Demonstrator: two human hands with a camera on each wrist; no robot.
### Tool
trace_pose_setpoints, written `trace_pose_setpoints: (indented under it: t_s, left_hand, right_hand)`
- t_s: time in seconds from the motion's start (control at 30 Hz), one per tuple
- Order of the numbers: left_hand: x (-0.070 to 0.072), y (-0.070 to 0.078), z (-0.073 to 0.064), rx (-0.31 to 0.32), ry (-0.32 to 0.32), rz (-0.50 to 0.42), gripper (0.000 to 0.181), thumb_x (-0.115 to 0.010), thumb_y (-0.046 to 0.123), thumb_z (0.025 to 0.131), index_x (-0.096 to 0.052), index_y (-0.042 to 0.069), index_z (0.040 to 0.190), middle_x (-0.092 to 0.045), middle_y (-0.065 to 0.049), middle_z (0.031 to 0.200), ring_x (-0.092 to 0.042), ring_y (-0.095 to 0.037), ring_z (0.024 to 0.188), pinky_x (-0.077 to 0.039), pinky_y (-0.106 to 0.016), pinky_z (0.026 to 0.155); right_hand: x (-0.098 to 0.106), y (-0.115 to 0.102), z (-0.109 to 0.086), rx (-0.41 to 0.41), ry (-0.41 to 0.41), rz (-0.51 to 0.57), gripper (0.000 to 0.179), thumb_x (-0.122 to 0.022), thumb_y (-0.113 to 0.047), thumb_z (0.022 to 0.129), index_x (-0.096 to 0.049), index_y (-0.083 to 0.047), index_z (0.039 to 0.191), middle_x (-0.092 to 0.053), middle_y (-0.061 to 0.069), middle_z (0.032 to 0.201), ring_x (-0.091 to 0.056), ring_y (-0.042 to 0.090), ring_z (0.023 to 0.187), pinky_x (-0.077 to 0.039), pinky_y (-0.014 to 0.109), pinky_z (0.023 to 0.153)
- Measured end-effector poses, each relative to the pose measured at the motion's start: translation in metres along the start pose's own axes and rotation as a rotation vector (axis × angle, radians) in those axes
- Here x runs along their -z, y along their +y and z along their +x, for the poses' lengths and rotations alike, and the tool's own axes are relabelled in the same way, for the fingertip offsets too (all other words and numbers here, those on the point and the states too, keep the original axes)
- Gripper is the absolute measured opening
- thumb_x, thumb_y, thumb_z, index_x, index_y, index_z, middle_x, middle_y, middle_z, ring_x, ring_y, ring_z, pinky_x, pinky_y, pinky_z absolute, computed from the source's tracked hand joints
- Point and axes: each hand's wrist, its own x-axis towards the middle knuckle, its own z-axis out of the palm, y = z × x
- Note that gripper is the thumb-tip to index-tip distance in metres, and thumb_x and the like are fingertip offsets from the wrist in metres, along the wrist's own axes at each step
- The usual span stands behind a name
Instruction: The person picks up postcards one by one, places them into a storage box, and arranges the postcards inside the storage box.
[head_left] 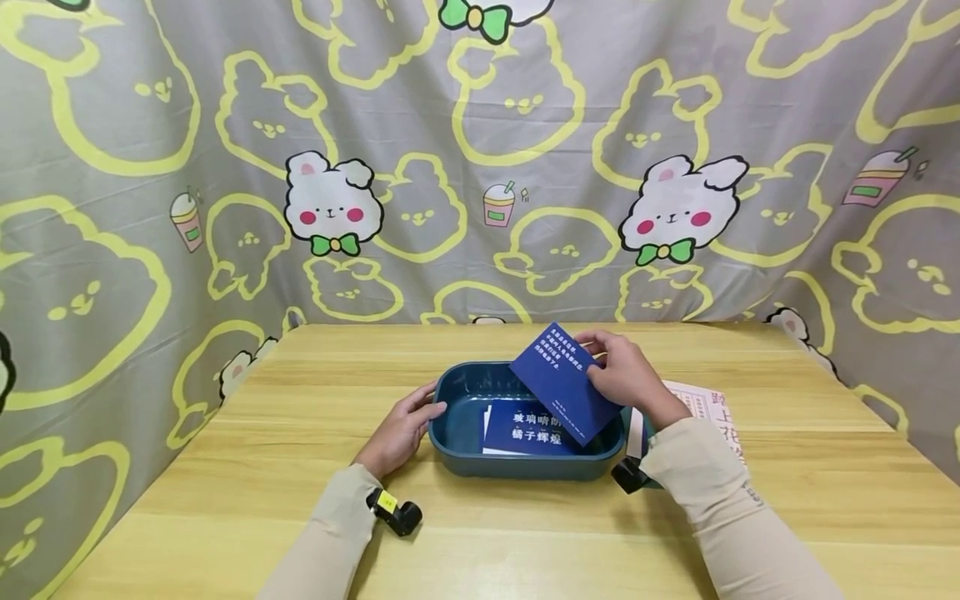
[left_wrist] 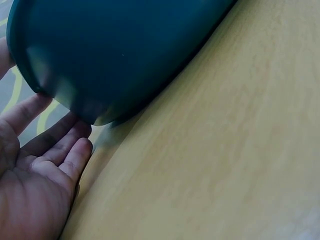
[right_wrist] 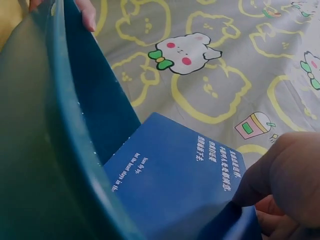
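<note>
A dark teal plastic bin (head_left: 517,468) stands on the wooden table. My left hand (head_left: 400,429) holds its left end, thumb over the rim. In the left wrist view, fingers (left_wrist: 31,111) touch the bin's outer wall. Between thumb and fingers, my right hand (head_left: 626,373) pinches a blue card (head_left: 562,383) with white lettering. This card slants over the bin's right part, its lower corner inside the rim. Within the bin lies another blue card (head_left: 517,433) with large white characters, pale edges showing beneath it. The right wrist view shows the pinched card (right_wrist: 175,175) close up.
Right of the bin, partly behind my right forearm, lies a white sheet (head_left: 705,404) with red print. Part of a teal object (head_left: 651,482) shows below that wrist. A patterned grey curtain (head_left: 465,250) rises behind the table (head_left: 225,517).
</note>
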Motion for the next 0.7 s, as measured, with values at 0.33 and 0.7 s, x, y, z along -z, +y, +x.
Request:
trace_pose_setpoints:
  t_s: [0.33, 0.7]
  left_hand:
    - [0.0, 0.001, -0.001, 0.008, 0.0, 0.002, 0.054, -0.051, 0.012, 0.1, -0.032, 0.001, 0.149, -0.038, -0.023, 0.145, -0.039, -0.032, 0.132, -0.038, -0.032, 0.106]
    - [-0.001, 0.001, 0.0, 0.012, 0.007, -0.01, 0.054, -0.051, 0.012, 0.1, -0.032, 0.001, 0.149, -0.038, -0.023, 0.146, -0.039, -0.031, 0.132, -0.039, -0.031, 0.105]
  right_hand:
    - [-0.011, -0.002, -0.001, 0.075, -0.043, -0.031, 0.042, -0.052, 0.007, 0.088, -0.054, 0.001, 0.13, -0.06, 0.022, 0.115, -0.062, 0.034, 0.096, -0.058, 0.042, 0.074]
    - [-0.023, 0.001, 0.0, 0.165, -0.084, -0.061, 0.035, -0.056, 0.01, 0.087, -0.06, 0.001, 0.12, -0.063, 0.016, 0.107, -0.06, 0.026, 0.087, -0.055, 0.037, 0.073]
